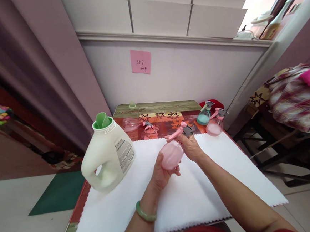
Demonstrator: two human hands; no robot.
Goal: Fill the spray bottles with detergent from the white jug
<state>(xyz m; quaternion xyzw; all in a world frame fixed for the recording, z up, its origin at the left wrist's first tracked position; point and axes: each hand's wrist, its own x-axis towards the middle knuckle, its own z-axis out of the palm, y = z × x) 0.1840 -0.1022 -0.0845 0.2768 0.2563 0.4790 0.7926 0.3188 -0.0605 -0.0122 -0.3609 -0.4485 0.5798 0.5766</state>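
Observation:
A pink spray bottle (172,155) with a pink and grey trigger head (183,128) is held up over the white cloth (204,194), tilted. My left hand (160,171) cups the bottle's round body from below and the left. Around the neck, just under the trigger head, my right hand (190,147) is closed. Some of its fingers are hidden behind the bottle. To the left stands a big cream jug (107,159) with a green funnel-like piece (102,121) in its mouth.
At the back right are a green spray bottle (203,117) and another pink spray bottle (215,126). A clear pinkish spray bottle (131,124) lies on its side at the back left. Behind it is a small green cap (132,105). A pink note (141,62) hangs on the wall.

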